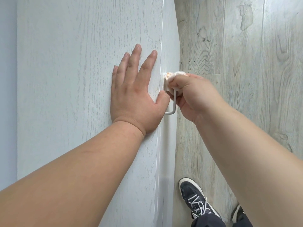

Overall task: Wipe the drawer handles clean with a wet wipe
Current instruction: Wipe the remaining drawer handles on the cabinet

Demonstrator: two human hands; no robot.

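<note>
Right hand (193,97): fingers curling round a bunched wet wipe (176,74) and pressing it against the far end of a drawer handle (174,102), where the handle meets the drawer front (168,131). Thumb and fingers are closing over both wipe and bar.

Left hand (132,89): lying flat, fingers straight and spread, on the pale wood-grain cabinet top (73,79), thumb reaching over the edge toward the handle; holding nothing, apparently bracing.

Drawer handle: thin pale metal bar, bent square at the near corner, standing off the narrow white drawer front. Near end is showing bare; far end is sitting under the wipe. Judged stiff and fixed, smooth and likely slippery once damp, so it should be taking firm rubbing without harm.

Wet wipe: white, crumpled, only a small part showing above the fingers. Judged light, soft and limp, prone to bunching; best pinched so that it is wrapping round the bar and sliding along its length toward the near corner.

Surroundings: grey wood-plank floor (246,63) running below the cabinet; a dark lace-up shoe (195,200) standing close to the drawer front, a second shoe (237,212) partly showing beside it.

Obstructions: the left thumb is sitting just beside the handle and could be getting in the way of the wipe; the gap behind the bar looks tight for fingers. No other handles are showing.
</note>
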